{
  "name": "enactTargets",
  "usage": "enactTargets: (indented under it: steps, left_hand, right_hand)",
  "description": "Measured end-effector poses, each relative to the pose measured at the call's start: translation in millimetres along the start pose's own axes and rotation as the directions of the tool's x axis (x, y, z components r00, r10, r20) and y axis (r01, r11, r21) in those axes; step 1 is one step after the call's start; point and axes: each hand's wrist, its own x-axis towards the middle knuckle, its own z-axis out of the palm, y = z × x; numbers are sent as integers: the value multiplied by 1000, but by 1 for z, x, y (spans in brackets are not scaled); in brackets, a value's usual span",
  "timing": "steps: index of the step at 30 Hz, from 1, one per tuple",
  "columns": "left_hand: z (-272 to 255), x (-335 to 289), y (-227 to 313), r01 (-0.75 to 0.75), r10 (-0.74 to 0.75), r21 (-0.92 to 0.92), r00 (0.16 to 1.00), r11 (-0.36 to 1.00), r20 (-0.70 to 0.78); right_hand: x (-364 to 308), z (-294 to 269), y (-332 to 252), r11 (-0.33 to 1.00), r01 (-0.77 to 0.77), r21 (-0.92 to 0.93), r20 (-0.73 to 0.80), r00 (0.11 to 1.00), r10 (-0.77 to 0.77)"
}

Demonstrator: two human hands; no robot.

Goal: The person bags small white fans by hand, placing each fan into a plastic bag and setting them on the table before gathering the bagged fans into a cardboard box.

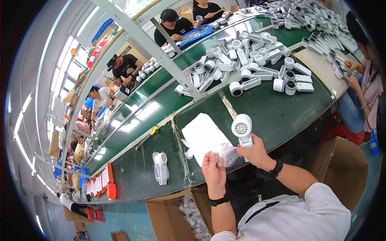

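Observation:
My right hand is closed round the lower part of a white handheld fan. The fan is upright, its round grille facing up at me. Just left of it, my left hand pinches a clear plastic bag between thumb and fingers. The bag stretches across to my right hand, whose fingertips touch it. Under and beyond the bag lies a white stack of flat bags or sheets on the green table. Further left, another white fan lies wrapped in clear plastic.
A large heap of white fans covers the far table. A yellow and black hand tool lies at left, near orange-red trays. Cardboard boxes stand below the edge. A co-worker sits at right.

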Motion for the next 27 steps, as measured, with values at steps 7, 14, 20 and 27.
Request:
enactTargets:
  steps: [7, 14, 20, 27]
  left_hand:
    - [14, -3, -7, -229, 234, 341, 972, 912, 28]
    - [22, -8, 8, -290, 218, 590, 957, 753, 192]
    - [14, -8, 31, -450, 172, 597, 869, 664, 464]
    - [16, -15, 34, -545, 269, 720, 838, 429, 474]
  right_hand:
    - [-16, -25, -22, 977, 153, -150, 91, 986, -140]
    - [-23, -52, -71, 687, 323, -651, 628, 737, 250]
    - [-1, -35, -74, 689, 194, -698, 661, 544, 516]
    - [-17, -16, -53, 715, 10, -699, 432, 803, 410]
